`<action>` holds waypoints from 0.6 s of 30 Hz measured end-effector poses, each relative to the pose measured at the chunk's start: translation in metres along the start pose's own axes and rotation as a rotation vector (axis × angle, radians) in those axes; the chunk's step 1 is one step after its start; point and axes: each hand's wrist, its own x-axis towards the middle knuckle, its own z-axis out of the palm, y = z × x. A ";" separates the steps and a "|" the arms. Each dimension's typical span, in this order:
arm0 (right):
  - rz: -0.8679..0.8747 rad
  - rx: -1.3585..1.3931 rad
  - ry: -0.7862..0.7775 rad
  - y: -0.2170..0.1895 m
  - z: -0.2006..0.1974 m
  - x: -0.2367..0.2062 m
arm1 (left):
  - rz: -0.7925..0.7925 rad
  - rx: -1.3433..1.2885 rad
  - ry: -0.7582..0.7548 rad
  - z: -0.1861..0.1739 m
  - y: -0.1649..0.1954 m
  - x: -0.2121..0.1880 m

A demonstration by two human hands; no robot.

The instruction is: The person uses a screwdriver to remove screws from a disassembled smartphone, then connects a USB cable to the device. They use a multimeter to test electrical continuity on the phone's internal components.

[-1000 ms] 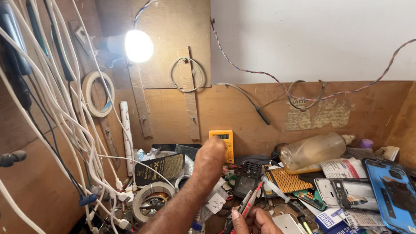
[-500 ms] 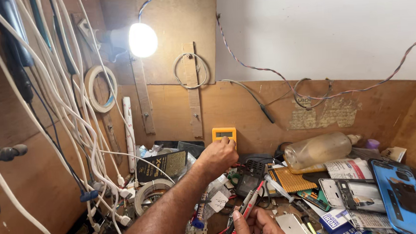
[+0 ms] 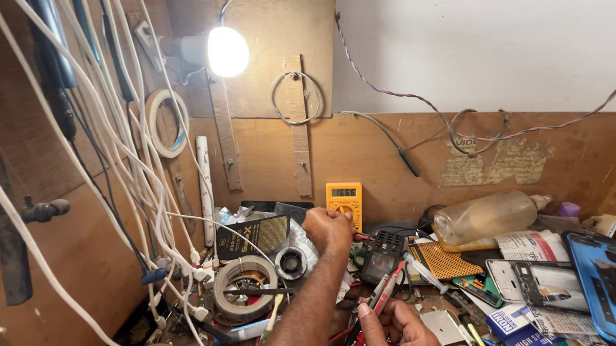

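A small yellow multimeter [image 3: 343,192] with a lit display leans against the wooden back board. My left hand [image 3: 327,228] reaches out to it, fingers closed at its dial. Near the bottom edge my right hand [image 3: 400,329] pinches a red and a black test probe [image 3: 384,292] together, their tips pointing up toward a small black device [image 3: 379,257] in the clutter. Red and black leads trail down under that hand.
A lit bulb [image 3: 228,51] hangs at the upper left above a bundle of white cables [image 3: 109,134]. On the bench lie a tape roll [image 3: 244,289], a plastic bottle [image 3: 486,216], a yellow perforated board [image 3: 442,261], a phone frame [image 3: 538,280] and a blue case [image 3: 609,283].
My left hand has reached forward and right from mid-bench to the multimeter's dial. The right hand has kept hold of the probes. The view has tilted slightly.
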 end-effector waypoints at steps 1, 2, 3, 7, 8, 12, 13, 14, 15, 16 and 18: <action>0.001 0.006 0.000 -0.001 0.001 0.000 | -0.051 -0.063 -0.013 0.000 0.001 -0.001; -0.029 0.006 0.004 -0.003 0.002 -0.001 | -0.054 -0.083 -0.003 0.000 0.002 -0.003; -0.059 0.007 0.009 -0.005 0.003 -0.001 | -0.056 -0.104 0.005 0.000 0.004 -0.004; 0.043 -0.043 -0.001 -0.013 -0.001 -0.004 | -0.126 -0.154 -0.003 0.000 0.007 -0.008; 0.039 -0.031 -0.009 -0.015 -0.001 -0.004 | -0.144 -0.182 0.006 0.000 0.007 -0.009; 0.033 -0.023 -0.024 -0.022 -0.003 -0.005 | -0.182 -0.248 0.033 0.003 0.007 -0.007; 0.032 -0.026 -0.028 -0.024 -0.002 -0.005 | -0.178 -0.253 0.043 0.004 0.007 -0.005; 0.053 -0.022 -0.035 -0.025 -0.002 -0.005 | -0.176 -0.236 0.035 0.003 0.007 -0.004; 0.072 -0.018 -0.042 -0.027 -0.003 -0.005 | -0.171 -0.221 0.026 0.002 0.008 -0.003; 0.092 -0.014 -0.048 -0.028 -0.003 -0.006 | -0.168 -0.206 0.017 0.001 0.008 -0.003; 0.070 -0.009 -0.031 -0.031 -0.001 -0.006 | -0.180 -0.164 -0.018 -0.001 0.007 -0.001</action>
